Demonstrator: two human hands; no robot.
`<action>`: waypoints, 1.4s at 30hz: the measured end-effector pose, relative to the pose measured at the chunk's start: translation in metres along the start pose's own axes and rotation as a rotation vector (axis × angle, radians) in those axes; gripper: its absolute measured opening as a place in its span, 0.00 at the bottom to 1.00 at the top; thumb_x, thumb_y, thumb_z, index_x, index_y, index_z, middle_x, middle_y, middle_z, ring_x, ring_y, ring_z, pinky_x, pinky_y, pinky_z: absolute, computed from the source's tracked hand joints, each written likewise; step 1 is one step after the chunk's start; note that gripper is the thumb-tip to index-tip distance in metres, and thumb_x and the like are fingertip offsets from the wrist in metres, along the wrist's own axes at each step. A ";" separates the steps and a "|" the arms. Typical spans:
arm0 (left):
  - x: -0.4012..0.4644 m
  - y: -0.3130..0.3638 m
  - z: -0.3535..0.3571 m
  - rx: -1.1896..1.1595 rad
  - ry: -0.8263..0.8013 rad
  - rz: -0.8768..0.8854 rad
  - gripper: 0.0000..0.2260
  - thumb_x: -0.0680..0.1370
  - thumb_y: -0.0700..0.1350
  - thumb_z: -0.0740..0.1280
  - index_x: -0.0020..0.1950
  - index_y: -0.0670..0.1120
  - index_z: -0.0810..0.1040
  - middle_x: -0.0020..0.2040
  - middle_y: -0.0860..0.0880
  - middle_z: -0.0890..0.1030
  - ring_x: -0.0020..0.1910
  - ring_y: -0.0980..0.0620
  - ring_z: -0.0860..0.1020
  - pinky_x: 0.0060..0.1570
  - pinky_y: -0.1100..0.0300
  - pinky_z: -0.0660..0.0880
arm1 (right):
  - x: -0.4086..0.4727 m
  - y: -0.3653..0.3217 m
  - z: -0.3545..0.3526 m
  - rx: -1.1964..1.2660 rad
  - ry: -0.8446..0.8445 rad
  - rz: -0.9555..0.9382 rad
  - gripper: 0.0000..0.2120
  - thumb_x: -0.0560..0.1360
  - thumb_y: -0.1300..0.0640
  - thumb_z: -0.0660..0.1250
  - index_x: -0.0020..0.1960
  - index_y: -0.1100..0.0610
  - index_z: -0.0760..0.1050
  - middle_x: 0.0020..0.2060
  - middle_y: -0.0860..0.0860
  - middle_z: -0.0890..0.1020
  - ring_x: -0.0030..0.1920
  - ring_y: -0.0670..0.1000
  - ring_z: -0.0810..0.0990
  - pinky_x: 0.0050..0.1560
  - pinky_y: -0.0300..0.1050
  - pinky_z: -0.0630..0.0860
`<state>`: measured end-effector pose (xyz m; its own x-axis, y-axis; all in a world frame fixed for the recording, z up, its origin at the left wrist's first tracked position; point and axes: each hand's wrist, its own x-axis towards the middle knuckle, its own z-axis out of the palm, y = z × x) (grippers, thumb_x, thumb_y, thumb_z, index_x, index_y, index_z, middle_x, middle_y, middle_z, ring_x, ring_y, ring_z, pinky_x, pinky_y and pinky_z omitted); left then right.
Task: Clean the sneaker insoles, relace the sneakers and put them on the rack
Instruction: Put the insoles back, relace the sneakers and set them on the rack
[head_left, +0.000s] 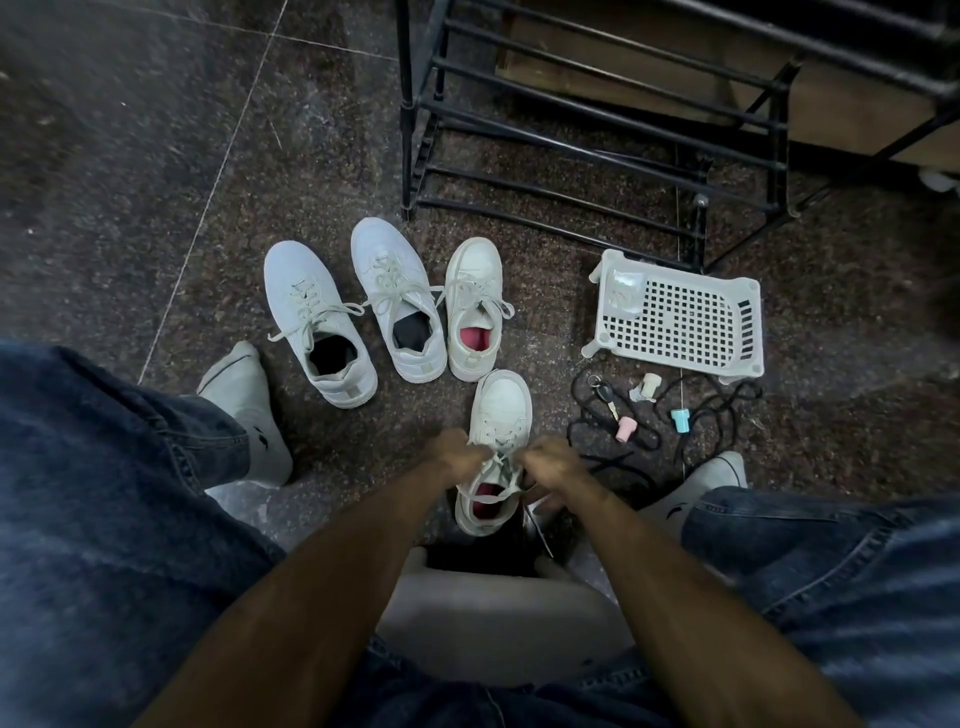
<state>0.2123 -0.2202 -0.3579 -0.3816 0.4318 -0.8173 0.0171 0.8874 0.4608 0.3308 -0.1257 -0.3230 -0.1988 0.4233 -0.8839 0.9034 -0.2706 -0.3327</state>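
Pinching laces (500, 464) — left hand (460, 453), right hand (551, 464) — over cream sneaker (500, 410); no legible writing.

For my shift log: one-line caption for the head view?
Both hands, left hand and right hand, pull laces on the pink-lined sneaker; three sneakers wait beside the black rack.

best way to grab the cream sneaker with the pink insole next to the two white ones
Grip the cream sneaker at its heel collar, coming from above on the near side. It stands upright with its heel toward the person and its mouth open.
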 end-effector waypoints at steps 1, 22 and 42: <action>-0.002 -0.002 0.002 0.044 0.005 0.019 0.14 0.74 0.51 0.68 0.50 0.40 0.81 0.50 0.42 0.83 0.49 0.43 0.81 0.42 0.58 0.72 | 0.001 0.001 0.001 -0.048 0.009 -0.015 0.07 0.75 0.57 0.65 0.47 0.62 0.78 0.40 0.60 0.82 0.37 0.60 0.84 0.31 0.48 0.80; -0.025 0.015 -0.021 -0.523 0.106 -0.130 0.06 0.78 0.41 0.62 0.46 0.42 0.78 0.39 0.40 0.83 0.34 0.43 0.81 0.32 0.56 0.78 | -0.008 0.007 -0.014 -0.188 -0.127 -0.072 0.09 0.68 0.55 0.68 0.47 0.57 0.79 0.43 0.50 0.82 0.44 0.49 0.78 0.41 0.39 0.74; -0.004 -0.002 -0.071 -1.122 0.460 -0.308 0.10 0.81 0.41 0.58 0.56 0.39 0.77 0.48 0.45 0.81 0.28 0.49 0.81 0.28 0.59 0.77 | 0.002 0.021 -0.060 -0.370 0.495 -0.003 0.18 0.75 0.45 0.65 0.56 0.57 0.79 0.57 0.57 0.80 0.57 0.59 0.79 0.52 0.46 0.73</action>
<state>0.1484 -0.2354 -0.3310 -0.5207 -0.0659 -0.8512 -0.8402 0.2165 0.4972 0.3720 -0.0782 -0.3119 -0.0818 0.7984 -0.5965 0.9926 0.0114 -0.1210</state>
